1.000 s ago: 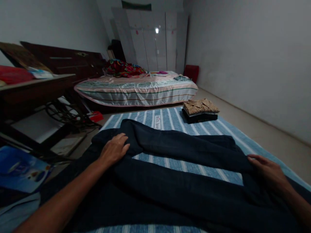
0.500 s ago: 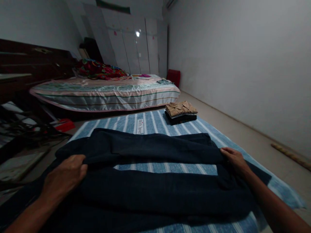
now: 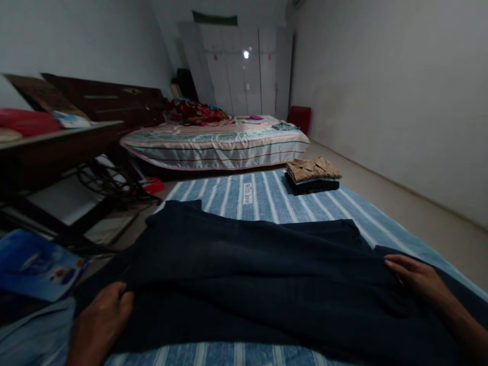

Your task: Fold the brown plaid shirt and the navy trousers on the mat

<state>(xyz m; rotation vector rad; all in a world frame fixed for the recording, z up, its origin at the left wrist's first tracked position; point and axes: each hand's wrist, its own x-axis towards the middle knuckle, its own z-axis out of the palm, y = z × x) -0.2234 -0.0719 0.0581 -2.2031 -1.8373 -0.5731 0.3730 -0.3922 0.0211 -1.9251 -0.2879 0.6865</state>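
Dark navy trousers (image 3: 244, 269) lie spread sideways across the blue-and-white striped bed cover (image 3: 229, 198). My left hand (image 3: 105, 317) is closed on the cloth at the left end, its thumb and fingers pinched together. On the right, my right hand (image 3: 414, 274) pinches the cloth between thumb and fingers. One leg of the trousers now lies against or over the other, with folds running lengthwise between my hands. Beyond them sits a folded stack of clothes (image 3: 313, 175), tan patterned on top and black below.
A second bed (image 3: 221, 147) with a shiny striped sheet stands ahead, a red floral blanket (image 3: 198, 112) on it. At left are a dark table (image 3: 64, 147) and a blue printed box or bag (image 3: 40, 264). A pale wall (image 3: 412, 101) runs along the right.
The gap between the trouser legs has closed, and the near leg now meets or covers the far one. Both hands still grip the cloth. The view has turned left.
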